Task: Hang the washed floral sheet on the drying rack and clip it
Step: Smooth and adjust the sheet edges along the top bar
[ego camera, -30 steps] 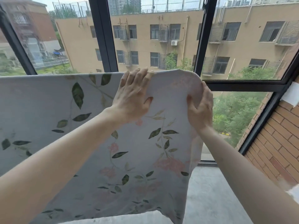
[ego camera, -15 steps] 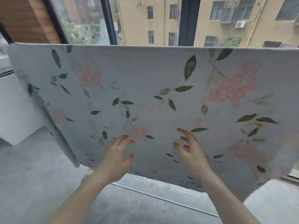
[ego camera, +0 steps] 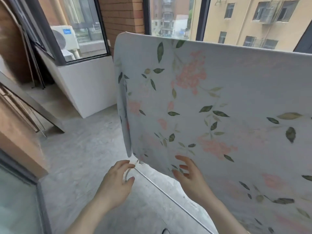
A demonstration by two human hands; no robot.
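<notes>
The floral sheet (ego camera: 219, 107) takes up most of the right side of the view, draped over a high edge so that its printed face of pink blossoms and dark green leaves hangs down toward the person; the rack beneath it is covered and cannot be made out. Its left side falls in a narrow doubled fold that ends at a bottom corner just above the hands. Below it lies the grey concrete floor (ego camera: 81, 157), with a thin pale rod (ego camera: 168, 195) running diagonally across it from near the sheet's corner toward the lower right. Behind the sheet, dark-framed windows (ego camera: 200, 16) look out on a tan apartment building (ego camera: 244, 22), and to the left a brick pillar (ego camera: 121, 16) stands beside another pane through which a white air-conditioner unit (ego camera: 65, 38) shows. The right hand (ego camera: 189, 178) is raised at the sheet's lower hem, fingers (ego camera: 181, 158) spread and straight, tips touching or just shy of the cloth, gripping nothing. The left hand (ego camera: 116, 181) sits just left of the bottom corner, its fingers curled around a thin white strip (ego camera: 128, 171) that appears to hang from that corner; the grip is loose and the strip is partly blurred.
</notes>
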